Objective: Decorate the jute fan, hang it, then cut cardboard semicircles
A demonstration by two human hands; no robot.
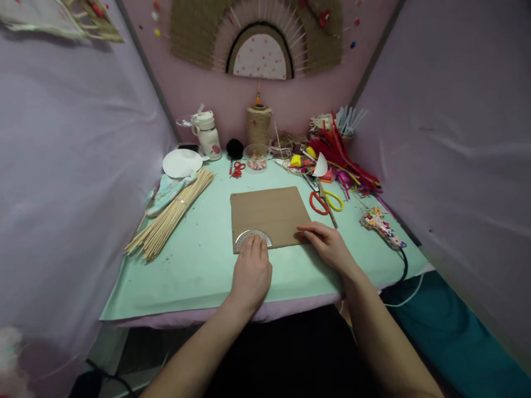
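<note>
Left hand (251,273): pressing down on transparent protractor (253,232) with fingertips close together
Right hand (327,243): touching near right corner of brown cardboard sheet (269,213), with forefinger stretched out; unable to tell whether pinching the edge
Protractor: flat on the sheet's near left corner
Cardboard sheet: lying on mint-green tablecloth (166,287), between skewer bundle (176,213) and scissors (317,193)

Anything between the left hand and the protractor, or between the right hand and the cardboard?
Nothing visible. The left hand has its fingers directly on the protractor, which lies on the cardboard; the right hand is at the cardboard's near right corner.
</note>
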